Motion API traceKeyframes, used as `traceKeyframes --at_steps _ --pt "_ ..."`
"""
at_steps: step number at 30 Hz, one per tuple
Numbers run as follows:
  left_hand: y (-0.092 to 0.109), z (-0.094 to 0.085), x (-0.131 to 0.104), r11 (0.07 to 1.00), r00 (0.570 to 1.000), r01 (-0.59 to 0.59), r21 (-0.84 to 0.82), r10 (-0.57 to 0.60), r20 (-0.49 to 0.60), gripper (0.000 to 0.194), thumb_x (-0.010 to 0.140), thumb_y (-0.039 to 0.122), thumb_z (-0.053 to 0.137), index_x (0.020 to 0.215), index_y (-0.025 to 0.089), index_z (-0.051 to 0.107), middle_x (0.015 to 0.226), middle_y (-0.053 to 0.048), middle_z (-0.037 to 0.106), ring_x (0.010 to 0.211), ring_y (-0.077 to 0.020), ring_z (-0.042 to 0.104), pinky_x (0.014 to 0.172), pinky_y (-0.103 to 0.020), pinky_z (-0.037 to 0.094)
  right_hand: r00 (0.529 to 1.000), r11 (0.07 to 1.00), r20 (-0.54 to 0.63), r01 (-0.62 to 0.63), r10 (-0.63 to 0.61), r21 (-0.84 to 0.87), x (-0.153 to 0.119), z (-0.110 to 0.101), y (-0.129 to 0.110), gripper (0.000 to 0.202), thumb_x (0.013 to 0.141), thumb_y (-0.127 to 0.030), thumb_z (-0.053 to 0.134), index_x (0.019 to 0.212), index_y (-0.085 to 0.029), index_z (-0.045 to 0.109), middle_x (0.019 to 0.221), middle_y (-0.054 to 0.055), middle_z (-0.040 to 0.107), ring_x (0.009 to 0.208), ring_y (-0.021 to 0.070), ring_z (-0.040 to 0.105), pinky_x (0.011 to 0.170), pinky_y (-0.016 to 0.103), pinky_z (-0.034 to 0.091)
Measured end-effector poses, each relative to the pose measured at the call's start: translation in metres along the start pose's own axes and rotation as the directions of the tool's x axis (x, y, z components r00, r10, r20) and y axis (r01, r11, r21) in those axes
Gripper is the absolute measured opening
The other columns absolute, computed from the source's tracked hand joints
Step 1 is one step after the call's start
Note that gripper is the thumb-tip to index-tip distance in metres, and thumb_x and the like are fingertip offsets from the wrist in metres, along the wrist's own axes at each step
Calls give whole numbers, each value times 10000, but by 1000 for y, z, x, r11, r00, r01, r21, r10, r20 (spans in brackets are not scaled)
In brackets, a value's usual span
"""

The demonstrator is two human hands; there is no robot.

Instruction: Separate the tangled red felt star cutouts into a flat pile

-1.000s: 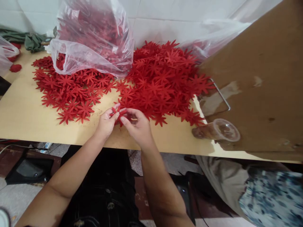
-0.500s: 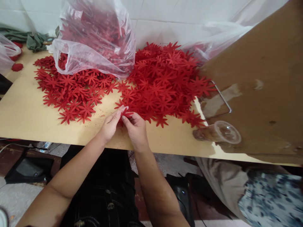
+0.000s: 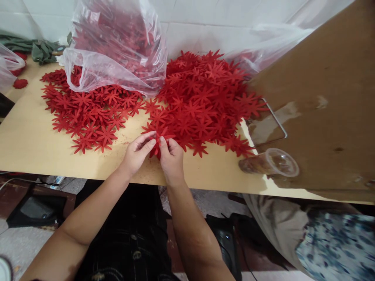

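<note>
- Bare forearms reaching in from the bottom of the view, left one slanting up to the right, right one slanting up to the left; wrists just past the near edge of the pale table.
- Below that edge, far to the left, a small white-and-blue item; any print on it too small to read.
- Left hand with palm turned inward, thumb stretched toward the right, fingers bent above it, tips at the left side of a red flower cutout; cannot tell whether gripping or only touching.
- Right hand with back facing up, thumb laid along the top, forefinger beneath, pinching the same cutout.
- Cutout between both sets of fingertips, at the front edge of the right-hand pile; narrow petals fanning out from the middle, some pointing away and to the right; no single long axis to make out.
- Clear cup to the right, wide rim toward the right of the view.
- Farther back, a left pile and a larger right pile of similar cutouts, petals pointing every way.
- Translucent plastic bag behind, filled with more red pieces.
</note>
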State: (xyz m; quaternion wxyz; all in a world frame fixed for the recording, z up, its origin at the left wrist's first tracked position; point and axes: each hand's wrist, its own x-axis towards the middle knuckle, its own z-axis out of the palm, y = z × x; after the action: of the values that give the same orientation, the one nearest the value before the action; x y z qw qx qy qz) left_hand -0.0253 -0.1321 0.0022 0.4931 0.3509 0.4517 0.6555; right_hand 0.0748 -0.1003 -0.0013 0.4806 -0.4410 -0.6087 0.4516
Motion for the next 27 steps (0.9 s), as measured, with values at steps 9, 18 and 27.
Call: traceKeyframes --at_steps 9,18,27 --pt "0 0 2 999 993 13 -49 -18 -117 169 625 241 698 757 163 627 692 33 605 615 -45 522 656 -199 438 993 999 113 -20 17 32 -2 -1 0 310 788 -390 511 579 -175 433 528 -57 412 512 63 371 510 213 320" --pt "3 1 -1 999 1000 -21 -29 21 0 167 664 265 673 804 173 662 851 -14 665 813 -104 591 810 -251 441 977 999 212 40 -38 -6 0 -5 4 169 768 -346 554 727 -184 532 608 -45 483 567 80 419 557 231 353" --pt "5 -9 9 946 945 -17 -324 -90 -315 102 720 264 614 739 169 583 725 15 651 652 -76 592 657 -217 456 991 995 131 -37 25 93 2 -20 9 214 735 -373 589 691 -188 489 600 -41 491 554 78 441 532 221 370"
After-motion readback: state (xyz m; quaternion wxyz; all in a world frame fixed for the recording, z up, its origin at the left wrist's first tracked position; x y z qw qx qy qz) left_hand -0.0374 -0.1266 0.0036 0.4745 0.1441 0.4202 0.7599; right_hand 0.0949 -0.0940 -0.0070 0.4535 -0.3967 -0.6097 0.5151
